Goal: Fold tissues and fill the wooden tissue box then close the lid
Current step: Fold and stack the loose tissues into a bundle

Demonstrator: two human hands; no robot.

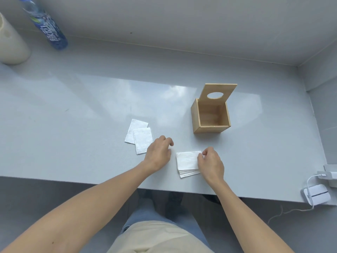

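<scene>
Right hand (pixel 211 161) pinches the stack of tissues (pixel 187 164) near the tabletop (pixel 73 143) edge, left hand (pixel 158 154) loosely curled, empty; lifting one sheet cleanly eases folding before filling the open wooden tissue box (pixel 211 117) beyond.

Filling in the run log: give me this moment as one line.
right hand: pinching stack of tissues | left hand: relaxed, empty | two folded tissues: set aside | wooden tissue box: empty, lid up
</scene>
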